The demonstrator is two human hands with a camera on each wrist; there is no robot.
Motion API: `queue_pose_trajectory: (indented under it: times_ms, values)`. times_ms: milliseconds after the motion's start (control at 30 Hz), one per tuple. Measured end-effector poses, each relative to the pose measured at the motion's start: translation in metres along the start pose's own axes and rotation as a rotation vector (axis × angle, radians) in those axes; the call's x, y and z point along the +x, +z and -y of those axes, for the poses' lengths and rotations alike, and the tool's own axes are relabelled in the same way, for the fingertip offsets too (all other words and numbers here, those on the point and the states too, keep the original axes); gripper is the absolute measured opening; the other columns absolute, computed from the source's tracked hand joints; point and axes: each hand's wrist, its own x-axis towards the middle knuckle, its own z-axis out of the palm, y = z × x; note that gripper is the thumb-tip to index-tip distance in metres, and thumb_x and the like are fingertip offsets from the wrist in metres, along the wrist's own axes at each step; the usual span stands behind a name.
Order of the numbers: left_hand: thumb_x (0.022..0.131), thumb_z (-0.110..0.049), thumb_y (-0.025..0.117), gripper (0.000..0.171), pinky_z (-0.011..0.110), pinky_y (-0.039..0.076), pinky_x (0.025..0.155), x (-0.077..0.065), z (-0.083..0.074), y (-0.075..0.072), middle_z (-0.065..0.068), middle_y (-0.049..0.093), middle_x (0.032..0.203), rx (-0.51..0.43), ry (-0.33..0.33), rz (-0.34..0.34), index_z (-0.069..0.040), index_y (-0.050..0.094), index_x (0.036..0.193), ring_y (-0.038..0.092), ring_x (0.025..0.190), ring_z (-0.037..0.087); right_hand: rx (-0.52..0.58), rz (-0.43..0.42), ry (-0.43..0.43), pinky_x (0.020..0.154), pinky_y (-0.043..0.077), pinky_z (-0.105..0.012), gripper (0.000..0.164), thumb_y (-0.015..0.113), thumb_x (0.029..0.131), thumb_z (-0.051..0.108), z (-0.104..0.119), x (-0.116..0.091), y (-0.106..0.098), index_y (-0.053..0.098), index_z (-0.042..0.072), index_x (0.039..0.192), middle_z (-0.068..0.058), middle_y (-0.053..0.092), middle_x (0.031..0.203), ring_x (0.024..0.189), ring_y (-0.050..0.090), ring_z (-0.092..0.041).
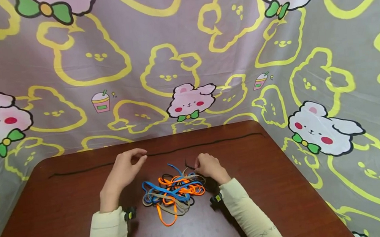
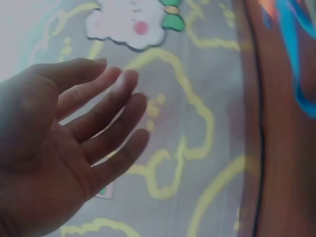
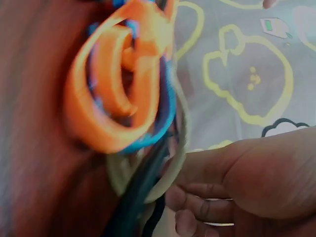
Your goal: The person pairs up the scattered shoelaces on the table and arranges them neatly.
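Observation:
A tangled pile of flat laces [image 1: 173, 194] in blue, orange, beige and black lies mid-table. At the pile's far right edge, my right hand [image 1: 212, 168] pinches a black lace [image 1: 189, 167], whose short end sticks out past the fingertips. Orange loops [image 3: 111, 84] and a beige loop stand close to that hand in the right wrist view. My left hand [image 1: 126, 170] hovers left of the pile, fingers loosely bent and holding nothing. The left wrist view shows its bare palm [image 2: 54, 153].
A single black lace [image 1: 179, 149] stretches nearly straight along the back of the brown table [image 1: 65, 214]. Behind and to the right hangs a patterned cloth [image 1: 132, 89], close to the table's edges. A dark band with a small device sits on each wrist.

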Motion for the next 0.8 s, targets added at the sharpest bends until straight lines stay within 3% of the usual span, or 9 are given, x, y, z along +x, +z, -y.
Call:
queue_pose_trajectory:
  times_ms: [167,300,400,500,633,800]
  values:
    - [0.101,-0.016,0.064,0.024,0.038,0.052,0.073,0.0,-0.017,0.006,0.009,0.074,0.1,-0.023,-0.003,0.036,-0.003,0.07,0.12,0.067,0.085,0.023,0.158,-0.097,-0.035,0.061,0.047,-0.034,0.01,0.075,0.091,0.016,0.008,-0.002,-0.012,0.067,0.015,0.084,0.002,0.064,0.078,0.065,0.057,-0.015]
    - [0.102,-0.019,0.063,0.025,0.04,0.054,0.076,-0.003,-0.025,0.015,0.008,0.075,0.109,-0.041,-0.002,0.076,-0.005,0.071,0.121,0.069,0.091,0.023,0.406,-0.198,-0.145,0.06,0.047,-0.029,0.007,0.073,0.091,0.009,0.021,-0.013,-0.028,0.066,0.009,0.091,-0.002,0.066,0.078,0.064,0.057,-0.015]
    - [0.102,-0.02,0.064,0.026,0.038,0.054,0.075,-0.004,-0.029,0.025,0.01,0.074,0.114,-0.046,-0.005,0.114,-0.005,0.071,0.122,0.068,0.088,0.02,0.527,-0.25,-0.229,0.061,0.047,-0.026,0.012,0.07,0.093,0.004,0.031,-0.024,-0.037,0.06,0.006,0.1,-0.004,0.071,0.082,0.068,0.063,-0.013]
    - [0.101,-0.02,0.065,0.026,0.035,0.054,0.073,-0.004,-0.036,0.035,0.01,0.074,0.115,-0.028,-0.003,0.144,-0.005,0.072,0.121,0.067,0.085,0.014,0.587,-0.311,-0.295,0.062,0.049,-0.026,0.014,0.065,0.097,0.002,0.039,-0.033,-0.044,0.054,0.007,0.104,-0.004,0.073,0.086,0.075,0.068,-0.014]
    - [0.1,-0.021,0.067,0.027,0.036,0.056,0.075,-0.002,-0.047,0.051,0.008,0.074,0.114,-0.04,0.037,0.16,-0.005,0.071,0.121,0.068,0.083,0.009,0.632,-0.402,-0.365,0.06,0.051,-0.031,0.009,0.061,0.099,0.001,0.048,-0.045,-0.055,0.063,0.01,0.099,0.0,0.073,0.087,0.074,0.068,-0.018]
    - [0.1,-0.025,0.067,0.035,0.043,0.055,0.089,0.002,-0.062,0.072,0.008,0.069,0.127,-0.143,0.142,0.141,-0.007,0.067,0.13,0.068,0.105,0.019,0.652,-0.453,-0.43,0.053,0.046,-0.029,0.018,0.063,0.097,0.002,0.054,-0.057,-0.066,0.077,0.013,0.1,0.0,0.076,0.09,0.061,0.059,-0.015]
